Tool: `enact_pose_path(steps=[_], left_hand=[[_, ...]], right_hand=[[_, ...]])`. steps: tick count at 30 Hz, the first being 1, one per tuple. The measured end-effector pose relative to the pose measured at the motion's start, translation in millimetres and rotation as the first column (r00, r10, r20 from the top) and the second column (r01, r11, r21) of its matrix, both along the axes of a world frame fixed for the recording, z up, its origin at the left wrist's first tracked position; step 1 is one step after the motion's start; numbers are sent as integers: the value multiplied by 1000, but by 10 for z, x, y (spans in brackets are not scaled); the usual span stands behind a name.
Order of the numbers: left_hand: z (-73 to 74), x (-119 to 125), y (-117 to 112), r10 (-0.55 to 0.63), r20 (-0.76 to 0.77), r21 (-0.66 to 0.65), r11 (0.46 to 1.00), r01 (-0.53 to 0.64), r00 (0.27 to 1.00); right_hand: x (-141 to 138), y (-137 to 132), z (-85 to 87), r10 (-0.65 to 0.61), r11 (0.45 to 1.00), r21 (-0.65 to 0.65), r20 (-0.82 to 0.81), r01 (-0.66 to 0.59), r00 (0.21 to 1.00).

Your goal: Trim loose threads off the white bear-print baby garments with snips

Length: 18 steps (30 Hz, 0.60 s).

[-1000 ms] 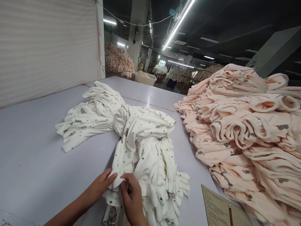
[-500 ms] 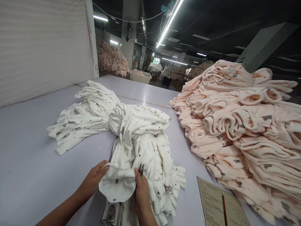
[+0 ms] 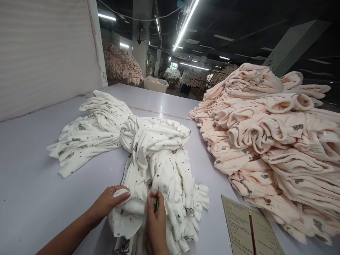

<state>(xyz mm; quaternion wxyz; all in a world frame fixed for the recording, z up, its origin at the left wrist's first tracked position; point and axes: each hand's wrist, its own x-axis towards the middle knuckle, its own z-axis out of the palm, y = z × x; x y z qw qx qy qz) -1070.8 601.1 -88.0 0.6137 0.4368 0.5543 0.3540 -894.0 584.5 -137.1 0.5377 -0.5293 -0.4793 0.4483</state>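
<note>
My left hand (image 3: 113, 199) pinches the edge of a white printed garment piece (image 3: 129, 219), its thumb on top of the cloth. The piece hangs open below that grip, like a cuff or leg end. Beside its right edge, my right hand (image 3: 156, 219) is closed around small green-handled thread snips (image 3: 157, 204), their tip pointing up and away from me. Whether the right fingers also grip the cloth I cannot tell. Behind and under both hands lies a bundle of white printed garments (image 3: 164, 159), tied round with twisted cloth.
Pale pink garments (image 3: 265, 138) are heaped high on the right. A written-on cardboard sheet (image 3: 239, 226) with a red pencil (image 3: 252, 232) lies near the front right. The pale table (image 3: 32, 170) runs back to a white curtain (image 3: 50, 53) on the left.
My left thumb has folded over the cloth edge. The right hand has shifted slightly left, and the snips have turned, showing less blade. The cloth piece hangs a little lower.
</note>
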Motion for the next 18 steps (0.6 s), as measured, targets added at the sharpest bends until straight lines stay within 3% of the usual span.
enact_pose_path(steps=[4, 7, 13, 18], left_hand=[[-5, 57, -30, 7, -31, -5, 1000, -7, 1000], [6, 100, -48, -12, -77, 27, 1000, 14, 997], [1, 118, -40, -105, -140, 116, 986, 122, 985], [21, 127, -16, -128, -105, 86, 987, 137, 986]], right_hand=[[-64, -109, 168, 109, 994, -2, 90, -109, 990], [-149, -73, 177, 215, 975, -67, 36, -212, 976], [-144, 51, 131, 182, 982, -37, -46, -184, 982], [-88, -82, 226, 149, 988, -23, -102, -152, 984]])
